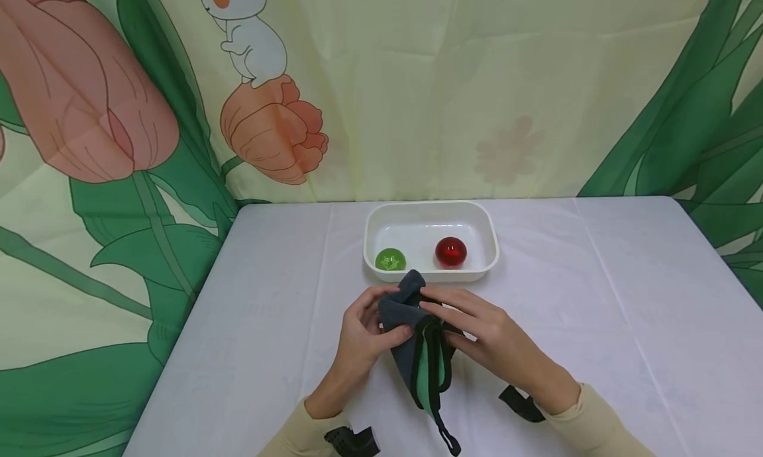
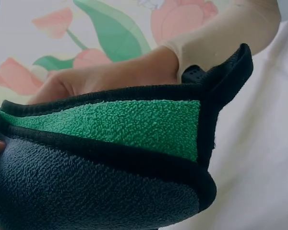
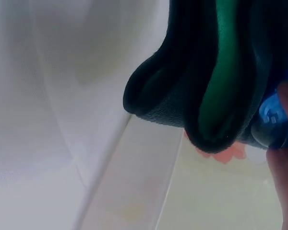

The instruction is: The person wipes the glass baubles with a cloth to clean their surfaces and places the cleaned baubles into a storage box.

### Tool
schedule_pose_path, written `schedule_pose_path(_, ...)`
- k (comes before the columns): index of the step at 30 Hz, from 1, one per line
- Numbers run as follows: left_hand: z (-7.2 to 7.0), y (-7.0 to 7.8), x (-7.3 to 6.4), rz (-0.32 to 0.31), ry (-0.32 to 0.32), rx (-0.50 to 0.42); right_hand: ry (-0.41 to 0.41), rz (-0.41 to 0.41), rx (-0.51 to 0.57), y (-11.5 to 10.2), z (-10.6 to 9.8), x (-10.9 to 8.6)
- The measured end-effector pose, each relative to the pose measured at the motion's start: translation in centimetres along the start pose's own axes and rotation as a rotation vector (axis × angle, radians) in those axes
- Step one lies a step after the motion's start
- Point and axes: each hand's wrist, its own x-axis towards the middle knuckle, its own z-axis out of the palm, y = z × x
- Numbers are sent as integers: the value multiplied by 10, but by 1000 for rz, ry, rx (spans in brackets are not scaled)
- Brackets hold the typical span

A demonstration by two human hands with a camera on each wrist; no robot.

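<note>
Just in front of the tray, both hands are at a dark blue-grey towelling cloth with black edging and a green inner face. It hangs folded, its black loop at the bottom. My left hand grips the cloth from the left, thumb across its front. From the other side, the right hand has its fingers bent over the cloth. Fingers at the edge of the right wrist view pinch a shiny clear-blue ball against the fabric. The head view hides that ball. Green towelling shows between folds in the left wrist view.
Behind the hands, a white tray holds a green ball at its left and a red ball at its right. A white cloth covers the table. A flower-printed curtain hangs beyond it.
</note>
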Motion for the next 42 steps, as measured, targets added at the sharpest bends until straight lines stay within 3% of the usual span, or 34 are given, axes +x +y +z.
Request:
schedule_pose_path(3,-1,-1,0,10,-14,2,-13,83,35,-1,-1,-1)
schedule_pose_path(9,-1,-3,-1,23,-40,9,-40,404,236,-4,-2,-3)
schedule_pose_path(12,-1,-4,-1,17,-32,8,-47,469,272,-4,-1,-2)
schedule_pose_path(19,1,-4,-2,2,-5,0,-61,404,264,-4,-3,-2)
schedule_pose_path(22,1,-4,-2,0,-1,-12,-72,359,227,-4,-2,-3)
schedule_pose_path(29,3,-3,-2,-18,9,-10,-96,366,132,-8,-2,-1)
schedule_pose_path(35,3,-1,0,-14,47,16,-99,319,35,-7,1,-2)
schedule_pose_path(42,0,1,-1,11,69,6,-81,327,99,-8,-1,3)
